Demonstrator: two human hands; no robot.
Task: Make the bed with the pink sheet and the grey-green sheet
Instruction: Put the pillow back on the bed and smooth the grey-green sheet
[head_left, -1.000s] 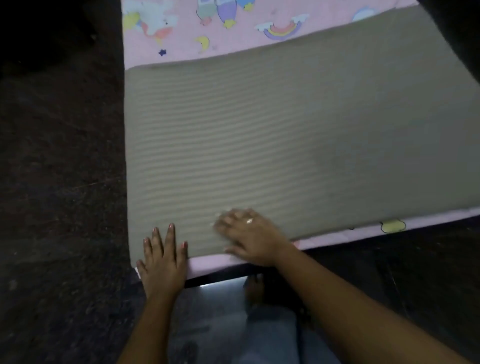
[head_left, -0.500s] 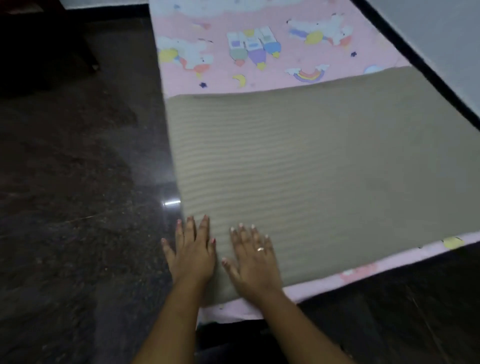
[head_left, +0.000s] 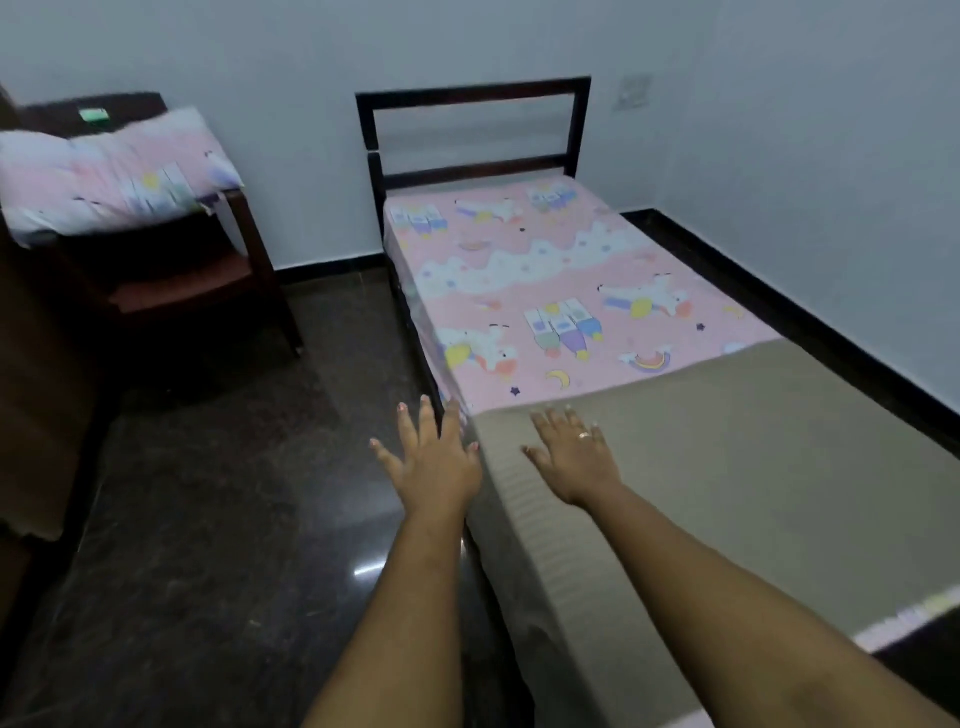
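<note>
At the grey-green sheet's near corner, right hand lies flat, left hand splayed, neither grip holding anything.

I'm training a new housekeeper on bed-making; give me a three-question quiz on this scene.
1. True or false: the grey-green sheet covers the whole pink sheet.
2. Where does the pillow lie? A) by the headboard B) on the chair C) on the floor
3. Which hand rests flat on the grey-green sheet?

Key:
1. False; it covers only the foot half.
2. B, on the chair.
3. The right hand; the left hand is at the bed's side edge.
</note>
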